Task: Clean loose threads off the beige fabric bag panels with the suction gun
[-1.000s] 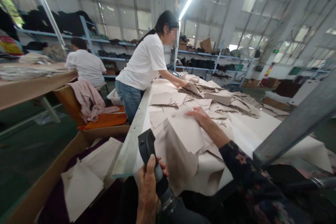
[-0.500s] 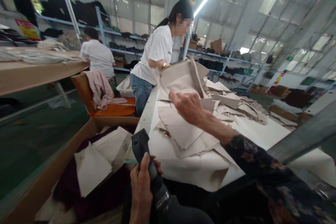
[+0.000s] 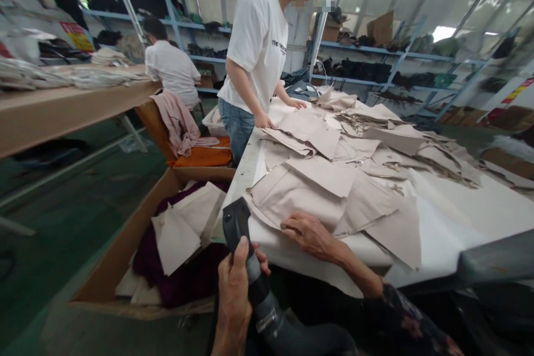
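My left hand [image 3: 236,289] is wrapped round the handle of a black vacuum hose nozzle [image 3: 238,222], which points up beside the table corner; its thick hose trails down to the right. My right hand [image 3: 311,233] lies at the front of the table, fingers curled on the near edge of a beige fabric piece [image 3: 287,194]. That piece lies flat on the white-covered table, partly under another light panel. More beige pieces [image 3: 396,222] overlap to its right. What the right fingertips pinch is partly hidden behind the hand.
Left of the table stands a cardboard box [image 3: 108,245] with beige pieces on dark purple cloth. Behind it is an orange chair [image 3: 204,156]. A co-worker [image 3: 254,50] stands across the corner with hands on fabric. A metal bar [image 3: 496,258] crosses at right.
My right hand has come down and nearer with the fabric, which was lifted and now lies on the table. The co-worker's hands now show on other pieces. The view has shifted.
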A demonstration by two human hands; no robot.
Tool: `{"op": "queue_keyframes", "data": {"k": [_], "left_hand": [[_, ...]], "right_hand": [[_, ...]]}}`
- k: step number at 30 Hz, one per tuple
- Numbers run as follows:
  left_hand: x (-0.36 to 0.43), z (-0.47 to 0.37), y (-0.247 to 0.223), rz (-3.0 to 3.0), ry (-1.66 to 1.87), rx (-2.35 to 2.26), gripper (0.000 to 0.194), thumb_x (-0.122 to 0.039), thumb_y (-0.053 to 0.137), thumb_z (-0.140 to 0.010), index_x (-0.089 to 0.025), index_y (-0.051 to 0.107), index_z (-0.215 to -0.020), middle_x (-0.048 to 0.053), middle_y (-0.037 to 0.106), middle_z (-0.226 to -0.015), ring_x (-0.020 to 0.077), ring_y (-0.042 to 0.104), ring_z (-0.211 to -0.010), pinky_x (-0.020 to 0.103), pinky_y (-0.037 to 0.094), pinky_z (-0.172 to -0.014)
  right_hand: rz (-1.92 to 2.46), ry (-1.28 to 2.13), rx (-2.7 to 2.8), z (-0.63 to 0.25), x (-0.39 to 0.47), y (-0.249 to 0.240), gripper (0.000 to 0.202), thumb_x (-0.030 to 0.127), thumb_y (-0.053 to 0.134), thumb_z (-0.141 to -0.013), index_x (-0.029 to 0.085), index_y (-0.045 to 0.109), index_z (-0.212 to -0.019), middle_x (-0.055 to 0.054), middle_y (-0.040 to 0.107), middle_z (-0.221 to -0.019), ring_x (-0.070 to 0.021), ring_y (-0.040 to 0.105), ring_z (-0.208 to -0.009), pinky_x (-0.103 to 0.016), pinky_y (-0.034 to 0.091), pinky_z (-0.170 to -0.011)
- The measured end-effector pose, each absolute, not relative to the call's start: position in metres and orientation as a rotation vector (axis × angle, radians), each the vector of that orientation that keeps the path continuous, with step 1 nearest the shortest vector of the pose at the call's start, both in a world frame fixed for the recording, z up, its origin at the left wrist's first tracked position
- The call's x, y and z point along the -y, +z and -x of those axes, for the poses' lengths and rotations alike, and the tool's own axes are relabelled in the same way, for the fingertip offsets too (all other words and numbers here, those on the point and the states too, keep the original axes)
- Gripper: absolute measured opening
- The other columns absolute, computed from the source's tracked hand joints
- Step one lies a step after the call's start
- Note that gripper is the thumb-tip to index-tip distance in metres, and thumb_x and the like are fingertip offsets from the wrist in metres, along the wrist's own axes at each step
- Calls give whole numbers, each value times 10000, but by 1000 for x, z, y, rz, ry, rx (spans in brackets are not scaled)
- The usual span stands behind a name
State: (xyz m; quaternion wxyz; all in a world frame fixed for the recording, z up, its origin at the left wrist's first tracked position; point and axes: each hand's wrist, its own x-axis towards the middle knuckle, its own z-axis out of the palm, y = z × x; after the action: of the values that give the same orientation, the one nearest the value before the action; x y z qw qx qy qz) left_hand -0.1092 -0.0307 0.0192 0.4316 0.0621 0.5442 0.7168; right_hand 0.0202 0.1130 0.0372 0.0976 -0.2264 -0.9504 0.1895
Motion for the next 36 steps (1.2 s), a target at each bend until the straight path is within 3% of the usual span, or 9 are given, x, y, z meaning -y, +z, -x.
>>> {"op": "queue_keyframes", "data": {"k": [12,17,22,26,36], "left_hand": [[-23,105,20,-164,1613,-1416,430,-546,686,-689,-131,574,-682,17,604,-493,127,538,-379,239,461,-376],[-51,123,27,-155,1745,-1458,426,-530,695,-665,-126,562,-639,20,601,-488,114,532,-360,215,441,-361],[-31,132,43,-116,1889,-1543,401,-495,711,-664,-116,586,-705,9,611,-513,106,545,-387,203,458,-385],[-11,119,41,-130,1777,-1540,406,-504,689,-703,-113,589,-748,16,620,-529,110,553,-399,208,462,-392],[-47,111,29,-222,1728,-1477,413,-515,709,-675,-134,552,-660,6,598,-489,132,565,-394,227,461,-388]], "right_hand": [[696,697,2615,-14,-122,18,236,202,490,-919,163,703,-826,-33,630,-787,-136,549,-746,-237,376,-706],[799,667,2568,-10,-122,13,211,195,503,-900,162,701,-834,-39,654,-800,-143,576,-759,-242,372,-706],[830,667,2557,-8,-122,9,221,225,491,-912,170,695,-846,-50,678,-846,-161,596,-800,-255,370,-728],[877,652,2564,-8,-123,6,210,227,488,-913,174,690,-892,-58,690,-892,-175,608,-845,-264,368,-753],[924,465,2684,-9,-114,14,204,201,474,-906,175,673,-868,-58,682,-852,-177,617,-805,-259,389,-683]]}}
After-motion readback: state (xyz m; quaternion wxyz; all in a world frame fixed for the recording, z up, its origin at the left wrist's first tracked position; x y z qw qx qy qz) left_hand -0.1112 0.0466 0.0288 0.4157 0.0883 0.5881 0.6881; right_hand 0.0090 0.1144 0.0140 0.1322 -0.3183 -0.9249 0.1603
